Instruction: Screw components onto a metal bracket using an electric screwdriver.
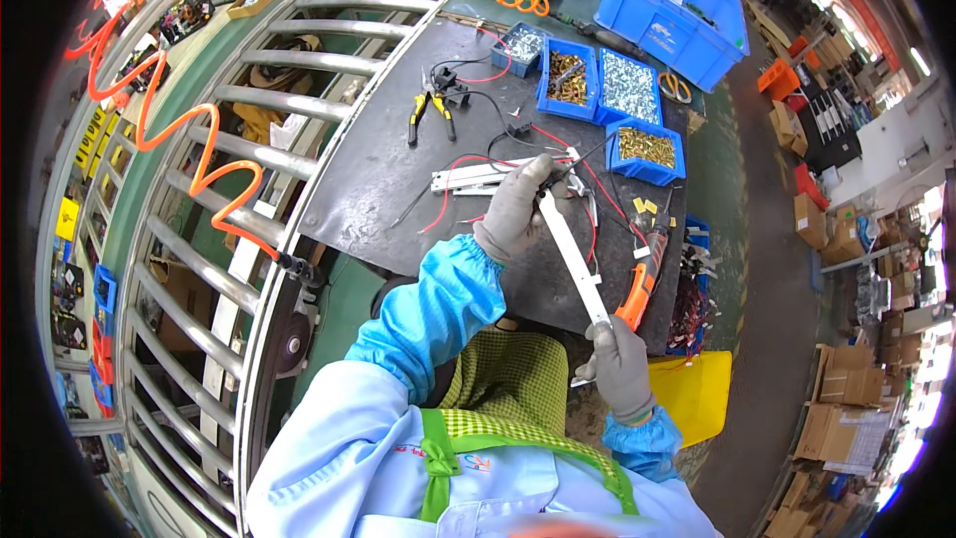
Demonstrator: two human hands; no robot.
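A long white metal strip (pixel 573 259) slants across the front of the black table, held between my two grey-gloved hands. My left hand (pixel 516 207) is closed around its upper end, where a small black part and dark wires show by the fingertips. My right hand (pixel 619 371) grips the lower end, near the table's front edge. Beside the strip, an orange power screwdriver (pixel 639 289) lies to the right. Behind my left hand, more white strips (pixel 476 177) rest on the table among red and black wires. Yellow-and-black pliers (pixel 431 110) lie farther back.
Blue bins hold brass-coloured screws (pixel 647 147), silver fasteners (pixel 627 88) and darker screws (pixel 568 80). A large blue crate (pixel 669 25) stands behind them, near scissors (pixel 674 88). On the left runs a roller conveyor (pixel 279 105) with an orange coiled hose (pixel 214 174). A yellow bin (pixel 692 399) sits at right.
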